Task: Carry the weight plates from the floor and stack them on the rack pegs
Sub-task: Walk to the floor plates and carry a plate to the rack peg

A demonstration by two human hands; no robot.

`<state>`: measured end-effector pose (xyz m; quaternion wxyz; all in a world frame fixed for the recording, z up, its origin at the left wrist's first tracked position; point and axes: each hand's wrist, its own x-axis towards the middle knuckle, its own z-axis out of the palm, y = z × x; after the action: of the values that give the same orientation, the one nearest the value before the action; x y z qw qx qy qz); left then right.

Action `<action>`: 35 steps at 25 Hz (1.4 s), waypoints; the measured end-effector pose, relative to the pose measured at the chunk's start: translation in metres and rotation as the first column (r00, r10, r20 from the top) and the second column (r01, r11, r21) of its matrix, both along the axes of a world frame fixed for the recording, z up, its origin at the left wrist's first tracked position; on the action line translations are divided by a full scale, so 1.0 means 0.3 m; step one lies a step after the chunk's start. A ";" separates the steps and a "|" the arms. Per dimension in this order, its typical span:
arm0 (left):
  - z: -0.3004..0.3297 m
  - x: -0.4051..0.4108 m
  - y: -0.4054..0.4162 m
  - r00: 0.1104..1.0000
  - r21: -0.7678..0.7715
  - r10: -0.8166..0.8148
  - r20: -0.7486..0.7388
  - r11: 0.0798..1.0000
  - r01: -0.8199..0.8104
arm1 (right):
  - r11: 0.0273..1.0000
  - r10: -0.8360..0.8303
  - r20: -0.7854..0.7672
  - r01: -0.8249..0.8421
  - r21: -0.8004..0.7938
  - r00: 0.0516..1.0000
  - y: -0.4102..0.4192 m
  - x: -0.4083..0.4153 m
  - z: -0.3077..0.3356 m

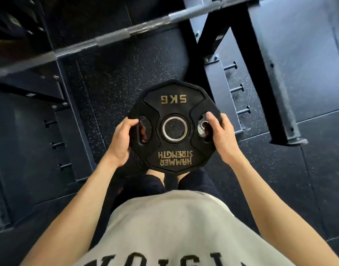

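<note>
The person is holding a black rubber-coated weight plate [174,125] flat out in front of their waist, above the speckled rubber floor [114,77]. It is a many-sided disc with a steel-ringed centre hole, two oval grip cut-outs, and gold lettering reading 5 KG and HAMMER STRENGTH. The left hand [122,140] is gripping one edge, fingers curling through a cut-out; the right hand [221,136] is gripping the opposite edge, thumb lying on top. A knurled steel barbell [114,36] is crossing above, and short round rack pegs [236,89] are sticking out of the dark metal upright to the right.
</note>
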<state>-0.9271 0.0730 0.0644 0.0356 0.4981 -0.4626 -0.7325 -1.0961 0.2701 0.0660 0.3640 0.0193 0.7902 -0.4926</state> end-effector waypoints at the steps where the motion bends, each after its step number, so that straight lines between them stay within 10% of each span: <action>1: 0.075 0.027 0.004 0.998 -0.018 0.014 -0.059 1.000 -0.015 | 0.999 -0.022 -0.030 0.021 -0.031 0.999 -0.004 0.022 0.067; 10: 0.479 0.205 0.161 0.892 -0.261 0.403 -0.206 0.856 -0.447 | 0.940 0.143 -0.153 -0.182 -0.288 0.978 -0.123 0.088 0.407; 19: 0.682 0.508 0.526 0.415 -0.332 0.871 -0.263 0.322 -0.887 | 0.617 0.650 -0.259 -0.695 -0.369 0.715 -0.247 0.325 0.599; 27: 0.726 1.086 0.906 -0.020 -0.349 0.940 -0.340 -0.146 -0.926 | 0.185 0.901 -0.290 -0.890 -0.417 0.323 -0.199 1.037 0.667; 35: 0.726 1.758 1.086 -0.072 -0.382 0.917 -0.392 -0.234 -0.894 | 0.081 0.944 -0.257 -0.902 -0.425 0.205 -0.122 1.772 0.650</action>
<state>-0.3997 0.3988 0.2823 0.6907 0.6514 -0.1310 -0.2852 -0.5644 0.2336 0.2611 0.6149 -0.5544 0.4520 -0.3320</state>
